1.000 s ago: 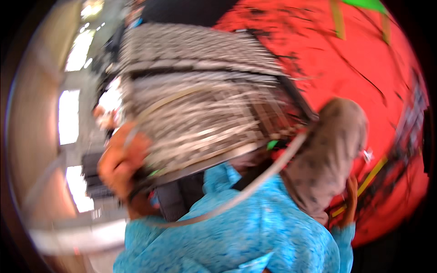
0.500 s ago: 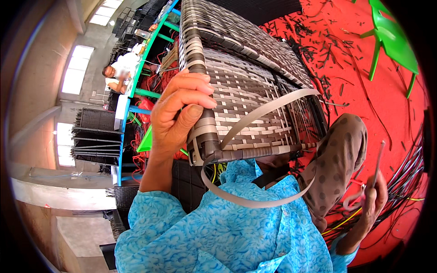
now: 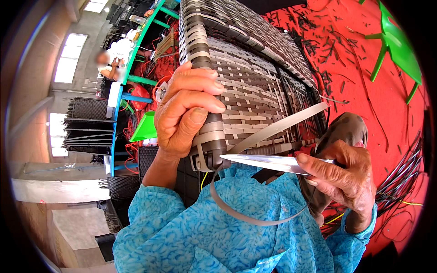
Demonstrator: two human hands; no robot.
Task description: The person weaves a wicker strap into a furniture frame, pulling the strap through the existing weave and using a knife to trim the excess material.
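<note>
My left hand [image 3: 189, 111] is wrapped around the strip-bound edge of a woven rattan furniture piece [image 3: 246, 86] in brown and grey, just above its corner. My right hand [image 3: 346, 175] grips a knife [image 3: 268, 163] with a shiny, pointed blade; its handle is mostly hidden in the fingers. The blade tip lies at the corner, below my left thumb. A flat grey strip [image 3: 282, 123] stands away from the weave toward the right. Below the corner, a loop of strip [image 3: 246, 219] hangs in front of my blue shirt.
Dark offcuts [image 3: 323, 50] litter the red floor covering [image 3: 355, 100]. A green chair [image 3: 398, 41] stands far right, with a bundle of dark strips [image 3: 403, 173] nearer. To the left are a green-and-blue table frame [image 3: 129, 82], stacked dark woven panels [image 3: 91, 123] and another person [image 3: 111, 63].
My right hand has come in from the far right to the woven piece's corner, bringing the knife blade into plain view. My left hand keeps its hold; the view has shifted slightly.
</note>
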